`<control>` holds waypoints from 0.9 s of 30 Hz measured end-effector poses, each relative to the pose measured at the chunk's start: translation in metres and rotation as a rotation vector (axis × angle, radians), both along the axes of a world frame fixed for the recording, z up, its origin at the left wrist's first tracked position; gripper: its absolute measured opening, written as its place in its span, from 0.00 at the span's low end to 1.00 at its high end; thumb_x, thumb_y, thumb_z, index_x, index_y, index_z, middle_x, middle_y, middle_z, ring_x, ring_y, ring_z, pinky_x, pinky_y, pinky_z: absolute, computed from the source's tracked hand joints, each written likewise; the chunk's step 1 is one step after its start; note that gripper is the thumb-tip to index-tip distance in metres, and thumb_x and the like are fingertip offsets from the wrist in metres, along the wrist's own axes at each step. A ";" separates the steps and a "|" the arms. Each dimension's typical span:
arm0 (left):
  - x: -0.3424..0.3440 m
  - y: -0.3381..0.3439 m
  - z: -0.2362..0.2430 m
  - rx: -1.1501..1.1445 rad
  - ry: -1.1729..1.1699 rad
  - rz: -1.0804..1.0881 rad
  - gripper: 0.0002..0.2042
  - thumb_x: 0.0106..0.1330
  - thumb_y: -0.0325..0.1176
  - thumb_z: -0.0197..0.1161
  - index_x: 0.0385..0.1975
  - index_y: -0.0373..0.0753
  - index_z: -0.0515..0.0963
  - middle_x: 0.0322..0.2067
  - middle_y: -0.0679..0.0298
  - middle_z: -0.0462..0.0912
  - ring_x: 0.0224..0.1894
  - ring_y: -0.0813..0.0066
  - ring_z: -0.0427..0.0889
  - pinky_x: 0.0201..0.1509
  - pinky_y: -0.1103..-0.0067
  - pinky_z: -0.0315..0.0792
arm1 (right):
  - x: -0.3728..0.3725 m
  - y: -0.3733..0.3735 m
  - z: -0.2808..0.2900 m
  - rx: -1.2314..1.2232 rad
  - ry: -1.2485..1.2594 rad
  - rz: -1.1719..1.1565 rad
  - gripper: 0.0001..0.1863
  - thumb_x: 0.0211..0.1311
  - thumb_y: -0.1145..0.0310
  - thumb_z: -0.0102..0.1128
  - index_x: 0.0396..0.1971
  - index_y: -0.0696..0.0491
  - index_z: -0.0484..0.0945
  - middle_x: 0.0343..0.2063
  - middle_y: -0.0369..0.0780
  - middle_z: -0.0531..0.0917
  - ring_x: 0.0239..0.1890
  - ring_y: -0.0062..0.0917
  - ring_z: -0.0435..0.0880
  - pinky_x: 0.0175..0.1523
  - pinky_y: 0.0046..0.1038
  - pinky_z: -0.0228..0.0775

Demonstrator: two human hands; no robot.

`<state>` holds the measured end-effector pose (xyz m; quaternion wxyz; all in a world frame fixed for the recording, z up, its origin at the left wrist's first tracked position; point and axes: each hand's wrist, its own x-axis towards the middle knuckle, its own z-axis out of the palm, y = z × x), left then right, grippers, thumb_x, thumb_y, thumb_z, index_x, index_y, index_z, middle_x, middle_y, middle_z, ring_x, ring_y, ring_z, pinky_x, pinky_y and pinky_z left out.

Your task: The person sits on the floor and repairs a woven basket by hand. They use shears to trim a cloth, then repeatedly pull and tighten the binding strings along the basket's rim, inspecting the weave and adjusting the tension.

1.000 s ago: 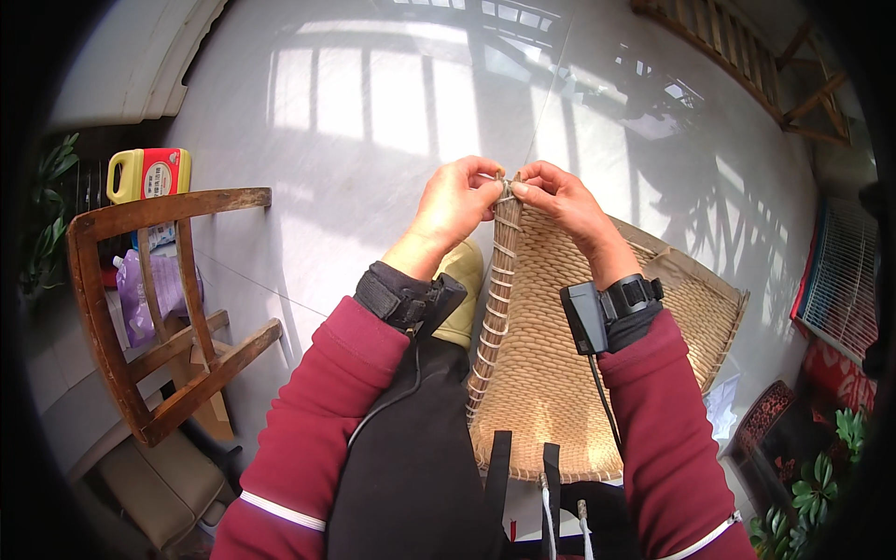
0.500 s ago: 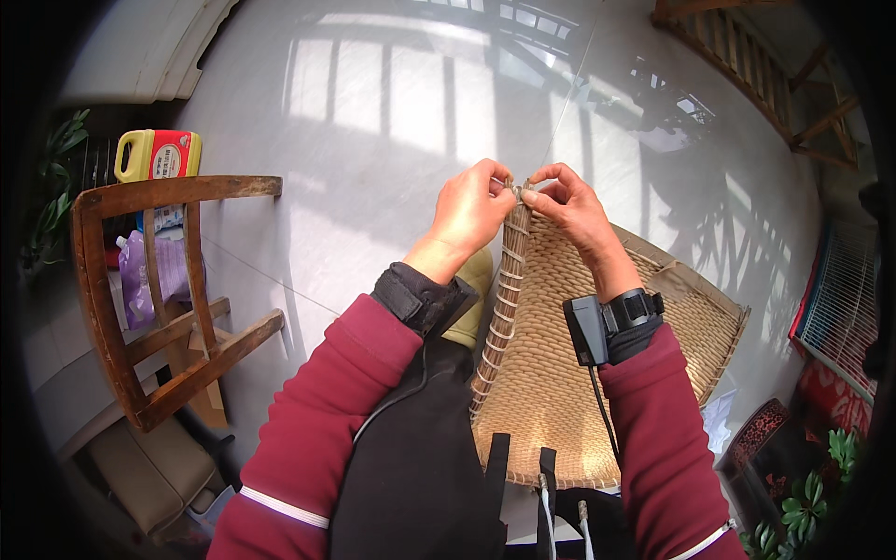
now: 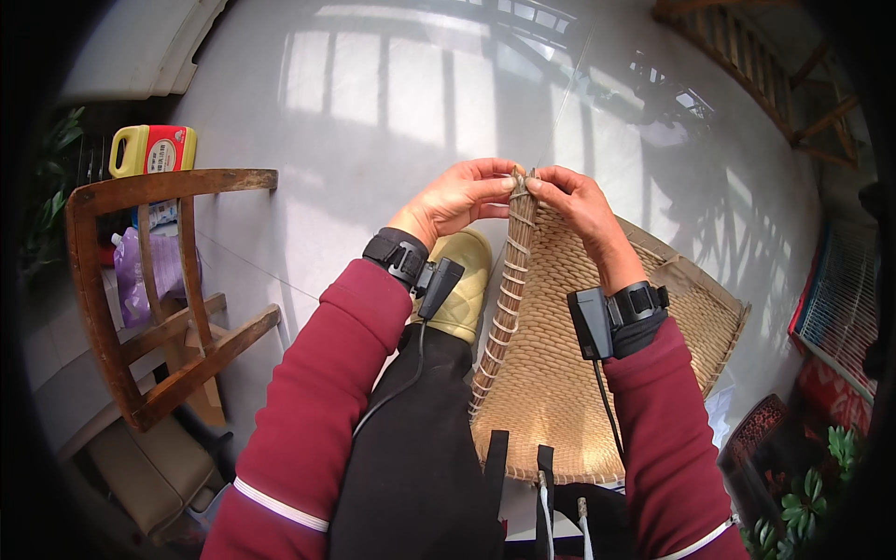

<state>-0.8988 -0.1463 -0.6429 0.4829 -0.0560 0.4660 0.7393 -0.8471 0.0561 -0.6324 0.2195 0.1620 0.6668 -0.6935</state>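
Left hand [image 3: 462,198] and right hand [image 3: 581,207] together at the tip of the bound rim [image 3: 496,341] — fingertips [image 3: 505,185] pinching it from either side. Woven scoop [image 3: 560,317] lies below them, running down and out under the right forearm [image 3: 665,420]. Pale lashing [image 3: 513,266] is done along the rim visible below the hands; what's left looks confined to the tip — fingers cover it, so can't tell whether the end is fastened.

barred sunlight glares on floor [image 3: 373,121]; edges dark, bowed.
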 end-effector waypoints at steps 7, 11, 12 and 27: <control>0.019 0.018 -0.023 0.130 -0.262 0.181 0.12 0.65 0.35 0.64 0.47 0.44 0.77 0.43 0.69 0.80 0.46 0.76 0.79 0.55 0.76 0.73 | 0.004 0.008 0.001 0.003 -0.030 -0.034 0.18 0.63 0.56 0.61 0.39 0.57 0.81 0.33 0.32 0.81 0.36 0.15 0.76 0.44 0.21 0.68; 0.012 0.019 -0.017 -0.004 -0.220 0.115 0.13 0.65 0.36 0.64 0.47 0.42 0.78 0.42 0.67 0.81 0.45 0.75 0.79 0.52 0.76 0.75 | 0.005 0.009 -0.002 -0.005 0.015 -0.051 0.17 0.66 0.56 0.58 0.38 0.56 0.80 0.31 0.30 0.80 0.34 0.14 0.74 0.43 0.20 0.67; 0.010 0.020 -0.014 -0.078 -0.151 0.106 0.13 0.65 0.36 0.64 0.47 0.42 0.78 0.42 0.67 0.82 0.45 0.75 0.80 0.51 0.76 0.75 | 0.004 0.009 -0.005 0.028 0.013 -0.045 0.17 0.66 0.56 0.58 0.38 0.56 0.80 0.31 0.30 0.80 0.34 0.14 0.74 0.43 0.20 0.67; 0.015 0.046 -0.005 -0.295 0.372 0.019 0.21 0.69 0.28 0.55 0.60 0.27 0.66 0.47 0.52 0.80 0.44 0.69 0.82 0.50 0.77 0.79 | 0.002 0.021 -0.056 0.304 0.072 -0.012 0.23 0.61 0.44 0.59 0.38 0.51 0.81 0.33 0.34 0.84 0.39 0.20 0.79 0.49 0.25 0.69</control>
